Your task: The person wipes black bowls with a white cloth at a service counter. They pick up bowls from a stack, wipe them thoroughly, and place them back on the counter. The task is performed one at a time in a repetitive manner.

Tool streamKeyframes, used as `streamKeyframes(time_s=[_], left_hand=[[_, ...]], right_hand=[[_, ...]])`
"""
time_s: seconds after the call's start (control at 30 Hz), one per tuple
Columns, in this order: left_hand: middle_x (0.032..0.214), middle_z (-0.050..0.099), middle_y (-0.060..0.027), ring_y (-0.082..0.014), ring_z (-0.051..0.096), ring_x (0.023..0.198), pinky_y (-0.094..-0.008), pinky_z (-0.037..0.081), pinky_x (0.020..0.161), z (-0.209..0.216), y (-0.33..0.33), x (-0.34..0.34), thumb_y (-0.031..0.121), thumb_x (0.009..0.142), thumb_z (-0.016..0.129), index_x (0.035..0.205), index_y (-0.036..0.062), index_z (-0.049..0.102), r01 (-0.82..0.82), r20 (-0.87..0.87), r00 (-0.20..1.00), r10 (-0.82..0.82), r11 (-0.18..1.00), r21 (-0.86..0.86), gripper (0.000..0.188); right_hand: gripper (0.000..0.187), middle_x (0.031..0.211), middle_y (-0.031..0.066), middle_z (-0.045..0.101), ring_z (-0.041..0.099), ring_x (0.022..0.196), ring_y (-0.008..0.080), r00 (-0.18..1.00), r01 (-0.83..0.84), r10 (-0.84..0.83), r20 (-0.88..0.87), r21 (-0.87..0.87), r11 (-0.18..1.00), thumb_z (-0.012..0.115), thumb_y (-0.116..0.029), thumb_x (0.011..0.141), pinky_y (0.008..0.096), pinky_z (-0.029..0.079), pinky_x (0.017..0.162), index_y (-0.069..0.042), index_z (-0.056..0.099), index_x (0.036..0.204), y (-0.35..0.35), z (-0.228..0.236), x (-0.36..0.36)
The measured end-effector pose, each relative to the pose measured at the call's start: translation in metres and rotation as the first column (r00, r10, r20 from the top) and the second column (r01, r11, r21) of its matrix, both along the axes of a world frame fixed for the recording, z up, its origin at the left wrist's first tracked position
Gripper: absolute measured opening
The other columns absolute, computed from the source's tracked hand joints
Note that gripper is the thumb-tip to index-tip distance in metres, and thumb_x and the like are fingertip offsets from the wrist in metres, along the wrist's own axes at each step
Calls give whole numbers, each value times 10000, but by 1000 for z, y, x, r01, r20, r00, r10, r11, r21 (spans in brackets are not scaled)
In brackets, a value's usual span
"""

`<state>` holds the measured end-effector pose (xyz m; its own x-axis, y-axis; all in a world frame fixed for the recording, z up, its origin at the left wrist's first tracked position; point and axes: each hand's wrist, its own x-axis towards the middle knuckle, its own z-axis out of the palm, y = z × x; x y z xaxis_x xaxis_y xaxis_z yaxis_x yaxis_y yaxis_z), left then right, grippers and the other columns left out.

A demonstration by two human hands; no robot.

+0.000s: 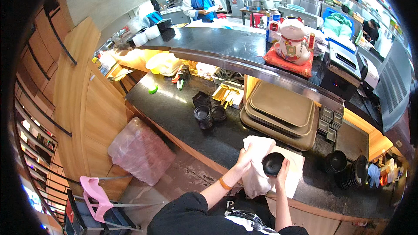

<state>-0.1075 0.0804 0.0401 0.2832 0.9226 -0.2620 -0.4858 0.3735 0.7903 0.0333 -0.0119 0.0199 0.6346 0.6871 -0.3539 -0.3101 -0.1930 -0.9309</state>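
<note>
A small round black bowl (272,163) is gripped at its right side by my right hand (283,175), its dark inside facing up. My left hand (244,160) is closed on a white cloth (257,182), which bunches against the bowl's left side and hangs over the counter's near edge. Beneath both lies a pale flat sheet or board (297,162) on the dark counter (209,141). To the right stand more black bowls, one small stack (335,161) and a larger, leaning stack (355,173). Further left is a stack of small black dishes (203,116).
Brown trays (283,104) are piled behind my hands, with small grey square dishes (330,122) beside them. A raised shelf (209,39) carries a white cat figurine (292,43) and a printer (344,63). A pink-backed child seat (96,198) stands lower left. People work in the kitchen beyond.
</note>
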Motion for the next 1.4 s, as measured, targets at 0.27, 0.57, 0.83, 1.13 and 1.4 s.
streamKeyframes(time_s=[0.27, 0.57, 0.83, 1.13, 1.4], left_hand=[[951, 599, -84, -202, 597, 865, -326, 506, 772, -40, -20, 64, 370, 971, 357, 1061, 33, 526, 80, 347, 926, 150, 819, -569, 388], [878, 616, -169, -188, 602, 796, -316, 479, 710, 1, -59, 70, 443, 939, 405, 1049, -34, 534, 493, -471, 747, -469, 866, -81, 506], [950, 591, -292, -417, 576, 906, -474, 426, 823, -16, -47, 32, 433, 945, 312, 1003, -52, 562, 817, -930, 348, 116, 450, 361, 548], [1068, 605, -201, -332, 565, 1012, -421, 440, 858, -26, -31, -1, 307, 885, 469, 1043, -22, 593, 687, -814, 560, -153, 635, 353, 386], [858, 603, 0, -83, 579, 703, -251, 519, 612, -67, 15, -60, 562, 914, 302, 1052, 92, 532, -68, 104, 991, 82, 989, -131, 541]], right_hand=[[388, 1115, 177, 531, 474, 1080, 296, 858, -89, 18, 513, 114, 990, 420, -345, 954, 379, 340, 956, -28, 483, 1169, -4, 4, -36], [703, 1478, 181, 138, 185, 1358, 275, 977, -97, 73, 202, 113, 989, 403, -383, 937, 355, 168, 1099, -45, 32, 1431, -24, -52, -7], [676, 1417, 188, 277, 288, 1298, 279, 964, -84, 63, 257, 69, 994, 336, -478, 946, 353, 194, 1078, 21, 211, 1386, -11, -61, 0], [670, 1355, 182, 371, 329, 1270, 253, 991, -88, 76, 111, 109, 990, 365, -510, 927, 334, 207, 1064, 25, 337, 1328, 3, -76, 19], [431, 1260, 167, 455, 431, 1180, 276, 916, 315, -355, 185, 213, 925, 419, -293, 954, 390, 422, 947, 1, 404, 1269, -42, -16, 122]])
